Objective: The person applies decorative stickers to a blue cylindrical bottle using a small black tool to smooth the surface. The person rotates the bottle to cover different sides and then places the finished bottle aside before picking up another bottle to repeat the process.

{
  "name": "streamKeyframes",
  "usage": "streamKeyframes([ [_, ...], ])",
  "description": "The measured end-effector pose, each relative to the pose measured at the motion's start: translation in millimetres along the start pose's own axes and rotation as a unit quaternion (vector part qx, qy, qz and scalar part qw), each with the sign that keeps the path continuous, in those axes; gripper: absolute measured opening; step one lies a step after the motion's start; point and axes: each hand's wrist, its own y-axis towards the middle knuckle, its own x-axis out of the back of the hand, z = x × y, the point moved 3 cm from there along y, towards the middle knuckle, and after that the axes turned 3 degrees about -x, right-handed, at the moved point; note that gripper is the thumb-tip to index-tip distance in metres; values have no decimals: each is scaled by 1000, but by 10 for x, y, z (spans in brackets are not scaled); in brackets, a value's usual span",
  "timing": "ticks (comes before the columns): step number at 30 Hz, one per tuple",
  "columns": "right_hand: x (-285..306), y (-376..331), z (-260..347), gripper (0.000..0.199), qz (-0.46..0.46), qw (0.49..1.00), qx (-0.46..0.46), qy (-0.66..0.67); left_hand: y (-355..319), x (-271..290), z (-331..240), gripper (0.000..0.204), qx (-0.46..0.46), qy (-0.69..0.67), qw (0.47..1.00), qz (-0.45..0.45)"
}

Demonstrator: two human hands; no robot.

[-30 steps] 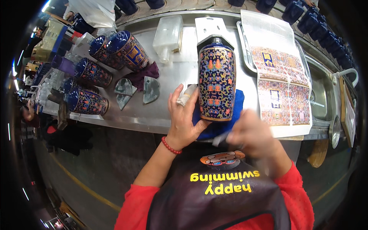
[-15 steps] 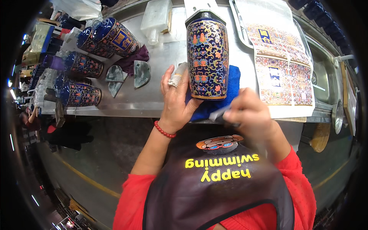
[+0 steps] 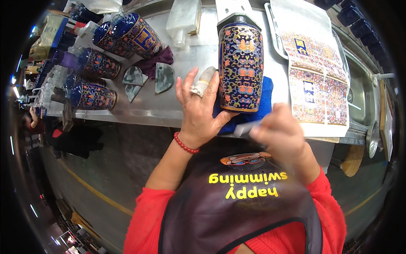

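Observation:
A dark blue bottle (image 3: 241,70) with a colourful floral pattern lies on a blue cloth (image 3: 267,91), its neck toward the far side in a white notched holder (image 3: 231,7). My left hand (image 3: 198,106) grips the bottle's lower left side, thumb at the base and index finger along the wall. One of its fingers wears a pale wrap (image 3: 204,80) tied with a band. Blurred by motion, my right hand (image 3: 281,133) is closed on a small flat grey tool (image 3: 246,128), apart from the bottle's base; the tool's exact kind is unclear.
Several similar bottles (image 3: 141,38) stand at the left by a purple cloth (image 3: 156,61) and cut grey-green pieces (image 3: 164,77). A clear bottle (image 3: 182,19) lies behind. Right of my work are patterned printed sheets (image 3: 319,84), a tray (image 3: 277,40) and a sink (image 3: 357,78).
The bottle has turned about its length, showing a different part of its pattern. My left hand stays against it. My right hand keeps the grey tool and is blurred in both frames.

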Motion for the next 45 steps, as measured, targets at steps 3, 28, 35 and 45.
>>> streamKeyframes([
  [3,-13,-2,-58,27,-18,993,-55,-103,9,-29,-15,94,20,-35,999,-32],
  [28,-74,-22,12,31,102,995,16,10,114,-22,-25,100,53,-41,998,-6],
  [35,-59,25,31,31,73,997,14,-8,157,108,-130,101,11,42,999,-28],
  [45,79,-55,-61,38,-16,994,-104,-42,212,163,-149,98,-19,75,996,-32],
])
